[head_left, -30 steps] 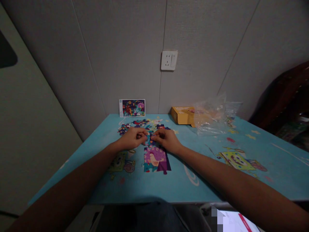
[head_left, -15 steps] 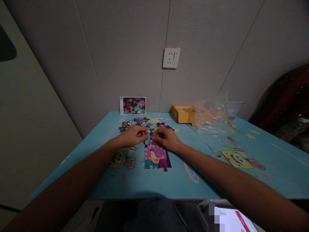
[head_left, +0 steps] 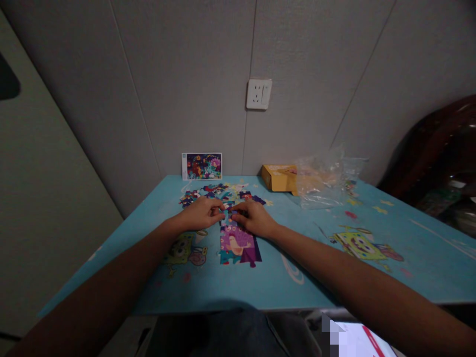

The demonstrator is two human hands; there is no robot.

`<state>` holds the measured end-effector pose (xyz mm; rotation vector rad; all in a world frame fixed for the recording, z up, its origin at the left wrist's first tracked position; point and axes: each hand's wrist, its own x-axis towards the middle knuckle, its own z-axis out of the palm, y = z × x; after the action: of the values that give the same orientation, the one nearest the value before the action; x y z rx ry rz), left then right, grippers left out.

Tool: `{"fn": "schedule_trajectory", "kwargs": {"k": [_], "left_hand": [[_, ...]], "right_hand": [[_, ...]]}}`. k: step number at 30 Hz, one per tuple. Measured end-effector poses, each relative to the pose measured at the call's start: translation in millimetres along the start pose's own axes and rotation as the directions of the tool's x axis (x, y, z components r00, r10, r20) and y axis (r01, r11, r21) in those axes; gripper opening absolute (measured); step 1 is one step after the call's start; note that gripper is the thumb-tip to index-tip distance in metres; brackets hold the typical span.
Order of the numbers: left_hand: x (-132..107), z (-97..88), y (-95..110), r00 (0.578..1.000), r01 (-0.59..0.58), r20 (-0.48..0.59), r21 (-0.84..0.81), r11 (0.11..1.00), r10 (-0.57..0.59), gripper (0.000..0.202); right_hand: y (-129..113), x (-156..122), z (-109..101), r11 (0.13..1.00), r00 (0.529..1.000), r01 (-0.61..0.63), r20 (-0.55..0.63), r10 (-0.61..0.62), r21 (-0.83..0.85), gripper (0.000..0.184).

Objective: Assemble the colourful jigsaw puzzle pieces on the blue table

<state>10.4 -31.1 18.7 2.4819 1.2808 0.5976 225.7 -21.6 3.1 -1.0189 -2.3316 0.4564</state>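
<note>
Currently | hands (head_left: pixel 202 214) pinched on puzzle pieces (head_left: pixel 228 220) | yellow box (head_left: pixel 279 181), contents hidden | clear bag (head_left: pixel 322 188) overlapping box

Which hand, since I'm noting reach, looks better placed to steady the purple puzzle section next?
Probably the right hand: it is close by the upper right corner of the purple puzzle section, while the left hand sits farther off, beyond its upper left corner. Both are at the small pieces between them.

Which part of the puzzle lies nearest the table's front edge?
The mostly purple block of joined pieces; the smaller part between the left hand and right hand, and the scattered pieces beyond, lie farther back.
</note>
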Motion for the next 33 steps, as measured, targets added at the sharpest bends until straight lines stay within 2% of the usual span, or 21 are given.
{"fn": "schedule_trajectory", "kwargs": {"k": [4,15,29,33], "left_hand": [[0.0,-0.9,-0.2,1.000,-0.015,0.006,0.048,0.999,0.014,0.021],[-1.0,-2.8,-3.7,1.000,-0.023,0.012,0.112,0.993,0.022,0.020],[-1.5,-4.2,-3.1,0.998,-0.013,0.060,0.086,0.996,0.008,0.022],[-0.7,-3.1,-6.9,0.998,-0.057,-0.013,0.112,0.992,0.058,0.027]], "right_hand": [[1.8,-0.4,1.0,1.000,1.000,0.016,0.005,-0.016,-0.011,0.023],[5.5,-0.9,1.9,0.999,0.999,0.045,0.016,-0.045,0.024,0.039],[2.4,-1.8,-2.3,0.997,0.999,0.039,0.034,-0.037,-0.068,0.042],[3.0,-1.9,-2.6,0.996,0.998,0.052,0.040,-0.049,-0.071,0.043]]}}
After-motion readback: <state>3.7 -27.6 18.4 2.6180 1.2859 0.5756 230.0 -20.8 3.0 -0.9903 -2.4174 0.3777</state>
